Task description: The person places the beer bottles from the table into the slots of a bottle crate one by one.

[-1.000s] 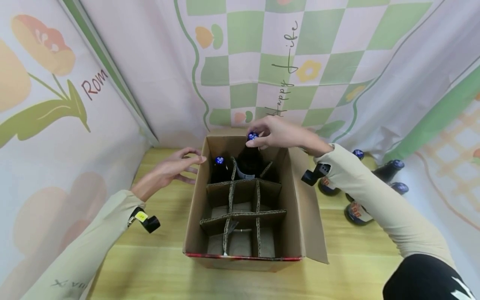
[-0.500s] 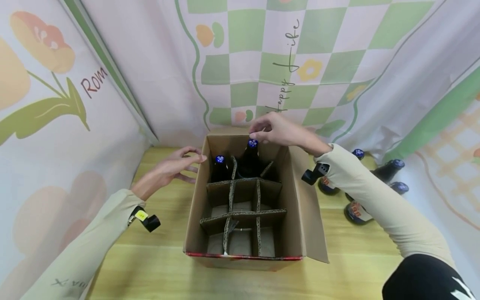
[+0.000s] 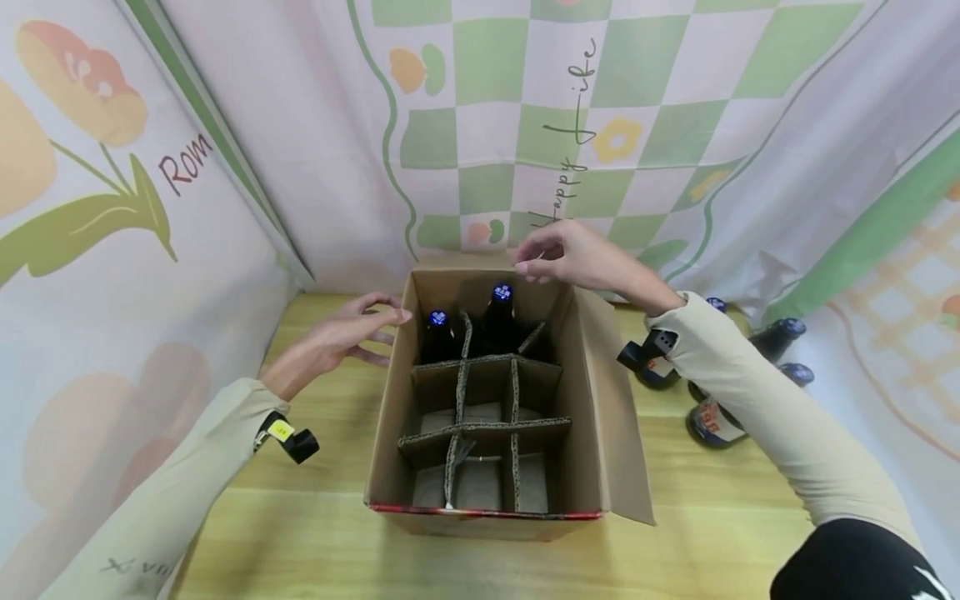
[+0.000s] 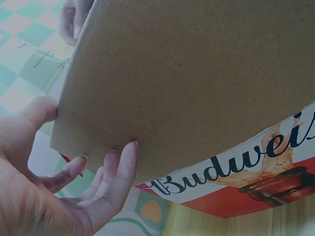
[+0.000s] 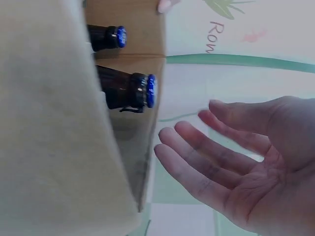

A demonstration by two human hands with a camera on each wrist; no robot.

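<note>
A cardboard box (image 3: 590, 467) with crossed dividers (image 3: 487, 363) stands on the table. In its far row are two dark bottles with blue caps, one in the left cell (image 3: 439, 333) and one in the middle cell (image 3: 500, 315). My left hand (image 3: 352, 333) touches the box's left side; the left wrist view has its loosely bent fingers (image 4: 123, 169) against a brown flap (image 4: 187, 88). Above the far right corner, my right hand (image 3: 573, 254) is empty. Its fingers (image 5: 197, 182) are relaxed and apart from the middle bottle's cap (image 5: 151, 91).
Several more bottles stand right of the box, partly behind my right sleeve, among them a labelled bottle (image 3: 712, 423). The box's right flap (image 3: 618, 450) hangs outward. A patterned curtain (image 3: 487, 133) closes off the back. Printed lettering (image 4: 231, 167) shows on the box's side.
My right hand has let go of the middle bottle's cap and moved up and to the right. The bottle now sits lower in its cell. My left hand has stayed in place.
</note>
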